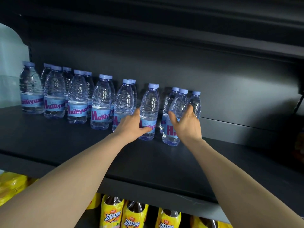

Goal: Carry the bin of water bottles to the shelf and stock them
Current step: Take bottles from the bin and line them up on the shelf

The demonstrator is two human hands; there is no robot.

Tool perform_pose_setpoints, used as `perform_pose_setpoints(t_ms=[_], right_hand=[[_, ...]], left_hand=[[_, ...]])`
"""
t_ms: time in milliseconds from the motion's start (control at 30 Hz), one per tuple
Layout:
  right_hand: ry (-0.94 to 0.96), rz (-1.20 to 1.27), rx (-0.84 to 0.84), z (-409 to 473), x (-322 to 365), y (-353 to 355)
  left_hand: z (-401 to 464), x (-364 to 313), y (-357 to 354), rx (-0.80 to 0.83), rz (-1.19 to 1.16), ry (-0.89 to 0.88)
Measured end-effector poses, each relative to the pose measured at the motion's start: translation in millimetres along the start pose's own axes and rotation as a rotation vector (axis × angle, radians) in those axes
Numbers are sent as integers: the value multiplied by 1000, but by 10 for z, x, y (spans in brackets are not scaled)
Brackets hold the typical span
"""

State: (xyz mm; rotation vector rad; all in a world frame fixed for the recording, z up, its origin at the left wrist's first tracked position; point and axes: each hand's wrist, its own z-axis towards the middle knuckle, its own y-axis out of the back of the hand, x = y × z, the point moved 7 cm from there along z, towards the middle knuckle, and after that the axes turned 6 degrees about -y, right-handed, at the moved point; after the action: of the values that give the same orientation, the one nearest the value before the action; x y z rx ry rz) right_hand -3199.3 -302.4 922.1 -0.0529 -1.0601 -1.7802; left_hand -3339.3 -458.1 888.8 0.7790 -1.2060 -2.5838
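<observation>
Left grip [131, 125] wraps its thumb and fingers round the labelled waist of a water bottle [149, 111] standing upright on the dark shelf [148, 162], while the right grip [187, 124] clasps a neighbouring bottle [175, 119] at its 3 o'clock. Two more bottles crowd behind that one, and a double row of bottles [65, 94] runs off toward 9 o'clock. Yellow tea bottles [133, 214] fill the shelf below, at 6 o'clock.

Water bottles [77, 97] on dark shelf [148, 162]: blue labels are showing magenta brand "Huiliyuan", part. cut off on most ("Huiliyu", "H", "li"); small chars above it not legible. Yellow-wrapped bottles [131, 214] on lower tier are carrying "冰红茶"; small red logo above unreadable.
</observation>
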Motion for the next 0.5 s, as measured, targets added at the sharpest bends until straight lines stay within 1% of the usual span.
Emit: perform_pose_setpoints(t_ms=[100,200,367,500], right_hand=[[-12,-32,35,-25,13,7],[-23,-126,67,-92,23,55],[48,-312,13,-408,158,328],[94,-377,-19,-831,385,531]], left_hand=[[-14,-5,33,11,1,11],[-60,-42,130,-6,14,3],[-325,-128,401,-97,63,-60],[-695,-208,638,-138,103,-135]])
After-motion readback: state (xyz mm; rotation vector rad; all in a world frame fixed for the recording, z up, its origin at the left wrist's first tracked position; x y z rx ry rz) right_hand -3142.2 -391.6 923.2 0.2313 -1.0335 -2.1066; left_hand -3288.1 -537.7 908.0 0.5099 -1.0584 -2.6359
